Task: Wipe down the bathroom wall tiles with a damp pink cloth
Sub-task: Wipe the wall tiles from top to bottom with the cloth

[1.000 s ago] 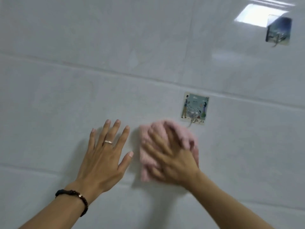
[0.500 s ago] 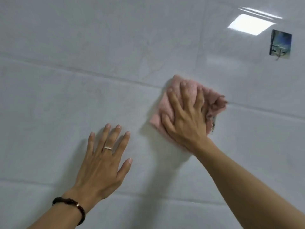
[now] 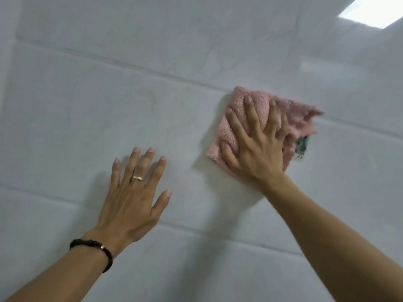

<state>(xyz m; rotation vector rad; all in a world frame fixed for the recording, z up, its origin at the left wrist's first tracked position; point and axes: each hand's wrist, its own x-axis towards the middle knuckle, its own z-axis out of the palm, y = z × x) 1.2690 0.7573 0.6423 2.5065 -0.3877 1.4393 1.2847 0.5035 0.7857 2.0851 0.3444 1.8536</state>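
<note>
The wall is covered in large glossy white tiles [image 3: 109, 110] with faint grout lines. A fluffy pink cloth [image 3: 242, 105] lies flat against the wall at centre right. My right hand [image 3: 255, 147] presses on it with fingers spread and slightly bent into the pile. My left hand [image 3: 133, 192], wearing a ring and a dark bead bracelet, rests flat on the bare tile to the lower left of the cloth, fingers straight and spread.
A small picture sticker hook [image 3: 302, 147] peeks out from under the cloth's right edge. A bright ceiling-light reflection [image 3: 368, 12] shines on the tile at the top right.
My right hand swept the cloth up from beside my left hand and over the sticker hook, then stayed there. The left hand kept its place on the wall. The view shifted, and the upper hook left the frame.
</note>
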